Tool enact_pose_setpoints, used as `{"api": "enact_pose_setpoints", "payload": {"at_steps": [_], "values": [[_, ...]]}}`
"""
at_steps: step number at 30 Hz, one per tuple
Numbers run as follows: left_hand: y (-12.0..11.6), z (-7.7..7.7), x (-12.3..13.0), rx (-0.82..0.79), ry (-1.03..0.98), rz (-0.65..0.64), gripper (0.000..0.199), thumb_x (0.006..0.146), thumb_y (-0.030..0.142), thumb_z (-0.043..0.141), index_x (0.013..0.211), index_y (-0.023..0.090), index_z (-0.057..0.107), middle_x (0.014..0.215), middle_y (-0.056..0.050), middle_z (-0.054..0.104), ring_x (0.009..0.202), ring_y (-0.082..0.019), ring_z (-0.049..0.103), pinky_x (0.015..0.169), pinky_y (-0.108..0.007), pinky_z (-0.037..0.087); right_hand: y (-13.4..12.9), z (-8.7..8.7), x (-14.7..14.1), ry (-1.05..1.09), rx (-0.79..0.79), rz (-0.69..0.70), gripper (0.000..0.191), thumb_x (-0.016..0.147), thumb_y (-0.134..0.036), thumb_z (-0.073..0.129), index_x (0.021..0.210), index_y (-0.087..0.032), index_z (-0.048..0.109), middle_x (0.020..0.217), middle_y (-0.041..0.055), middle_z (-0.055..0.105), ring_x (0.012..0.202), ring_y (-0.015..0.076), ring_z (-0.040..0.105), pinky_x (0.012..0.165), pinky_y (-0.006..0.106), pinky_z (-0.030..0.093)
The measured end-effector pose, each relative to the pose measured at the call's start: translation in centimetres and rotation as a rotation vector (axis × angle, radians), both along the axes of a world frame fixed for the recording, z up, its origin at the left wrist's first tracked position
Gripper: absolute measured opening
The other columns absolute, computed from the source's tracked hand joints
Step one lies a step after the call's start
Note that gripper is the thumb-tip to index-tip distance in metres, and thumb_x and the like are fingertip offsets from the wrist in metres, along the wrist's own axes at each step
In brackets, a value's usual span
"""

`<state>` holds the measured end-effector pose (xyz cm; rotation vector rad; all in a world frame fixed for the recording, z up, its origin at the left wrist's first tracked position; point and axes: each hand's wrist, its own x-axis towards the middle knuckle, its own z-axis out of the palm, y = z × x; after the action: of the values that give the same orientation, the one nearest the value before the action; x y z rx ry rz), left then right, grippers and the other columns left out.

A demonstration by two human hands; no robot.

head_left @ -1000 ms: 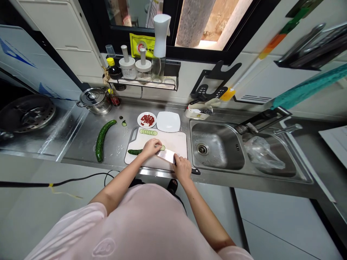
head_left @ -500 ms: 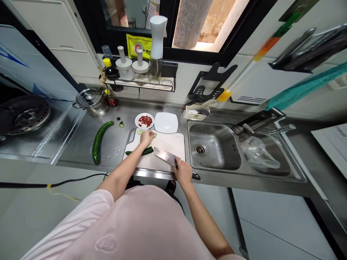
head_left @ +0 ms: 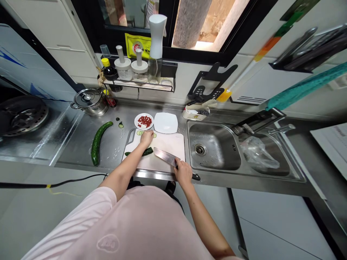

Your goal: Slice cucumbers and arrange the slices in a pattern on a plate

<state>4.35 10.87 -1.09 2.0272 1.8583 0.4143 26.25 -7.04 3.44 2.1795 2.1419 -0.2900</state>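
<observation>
My right hand [head_left: 183,172] is closed round the black handle of a kitchen knife [head_left: 165,156], whose blade points left over the white cutting board [head_left: 169,142]. My left hand [head_left: 147,137] is at the board's upper part, over a row of pale green cucumber slices [head_left: 140,133]; its fingers are bent down and mostly hidden. Below it on the board lies a dark green cucumber piece [head_left: 148,151], partly covered by my left forearm. Behind the board stand a round plate of chopped red pieces [head_left: 144,121] and a white square plate [head_left: 166,122].
A whole cucumber [head_left: 98,143] lies on the steel counter at the left, near small cucumber ends [head_left: 120,125]. Farther back stands a lidded pot [head_left: 90,102]. The sink [head_left: 217,146] is right of the board; a plastic bag [head_left: 258,153] lies in its right basin.
The view has shifted very slightly. My left hand's fingers have changed their bend a little over the slices; my right hand and the knife have stayed in place.
</observation>
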Motion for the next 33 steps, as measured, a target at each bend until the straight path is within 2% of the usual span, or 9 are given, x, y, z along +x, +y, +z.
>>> {"api": "enact_pose_setpoints", "payload": {"at_steps": [8, 11, 15, 20, 24, 27, 33], "values": [[-0.7, 0.8, -0.2, -0.019, 0.038, 0.063, 0.024, 0.082, 0.022, 0.049, 0.094, 0.019, 0.069, 0.1, -0.01, 0.063, 0.099, -0.024, 0.052, 0.084, -0.032, 0.042, 0.0, -0.3, 0.0, 0.048, -0.005, -0.013, 0.044, 0.082, -0.026, 0.056, 0.126, -0.023, 0.051, 0.099, 0.0049, 0.063, 0.091, 0.0192, 0.053, 0.08, 0.028, 0.032], [-2.1, 1.0, -0.8, 0.013, -0.018, 0.108, 0.022, 0.082, 0.026, 0.05, 0.094, 0.021, 0.069, 0.099, -0.008, 0.063, 0.099, -0.023, 0.053, 0.087, -0.033, 0.042, 0.1, -0.4, 0.0, 0.105, 0.0, -0.031, 0.041, 0.082, -0.024, 0.053, 0.124, -0.023, 0.053, 0.097, 0.0043, 0.064, 0.09, 0.0185, 0.054, 0.08, 0.027, 0.033], [-4.8, 1.1, -1.8, 0.039, -0.104, 0.105, 0.022, 0.083, 0.029, 0.05, 0.093, 0.022, 0.069, 0.095, -0.006, 0.063, 0.093, -0.02, 0.055, 0.086, -0.032, 0.043, 0.2, -0.6, -0.2, 0.21, -0.002, -0.088, 0.037, 0.085, -0.026, 0.048, 0.12, -0.024, 0.056, 0.1, 0.0038, 0.065, 0.092, 0.0177, 0.056, 0.078, 0.025, 0.035], [-8.1, 2.1, -3.2, -0.017, -0.143, 0.014, 0.028, 0.082, 0.039, 0.052, 0.101, 0.023, 0.066, 0.098, -0.006, 0.062, 0.095, -0.02, 0.055, 0.086, -0.031, 0.043, 0.7, -0.5, -1.0, 0.291, -0.096, -0.21, 0.036, 0.09, -0.038, 0.041, 0.12, -0.028, 0.058, 0.097, 0.0035, 0.067, 0.088, 0.0183, 0.06, 0.072, 0.025, 0.037], [-9.7, 3.0, -4.6, -0.1, -0.094, -0.083, 0.047, 0.072, 0.047, 0.064, 0.115, 0.026, 0.06, 0.109, -0.005, 0.059, 0.105, -0.023, 0.051, 0.09, -0.034, 0.04, 1.4, -0.4, -1.4, 0.285, -0.161, -0.238, 0.04, 0.09, -0.042, 0.039, 0.123, -0.028, 0.056, 0.096, 0.0045, 0.068, 0.088, 0.019, 0.061, 0.073, 0.026, 0.038], [-10.5, 3.1, -5.4, -0.161, -0.028, -0.114, 0.055, 0.067, 0.042, 0.07, 0.118, 0.028, 0.057, 0.113, -0.005, 0.057, 0.11, -0.025, 0.049, 0.092, -0.036, 0.038, 1.7, -0.5, -1.5, 0.266, -0.182, -0.231, 0.042, 0.091, -0.043, 0.036, 0.125, -0.027, 0.055, 0.095, 0.0053, 0.068, 0.089, 0.019, 0.061, 0.074, 0.026, 0.038], [-11.2, 3.2, -5.6, -0.224, -0.011, -0.106, 0.048, 0.069, 0.023, 0.064, 0.116, 0.028, 0.058, 0.111, -0.004, 0.06, 0.108, -0.024, 0.052, 0.093, -0.034, 0.038, 2.1, -0.5, -1.4, 0.237, -0.188, -0.219, 0.041, 0.093, -0.041, 0.033, 0.123, -0.027, 0.057, 0.096, 0.0069, 0.068, 0.089, 0.0199, 0.061, 0.073, 0.027, 0.038]]}}
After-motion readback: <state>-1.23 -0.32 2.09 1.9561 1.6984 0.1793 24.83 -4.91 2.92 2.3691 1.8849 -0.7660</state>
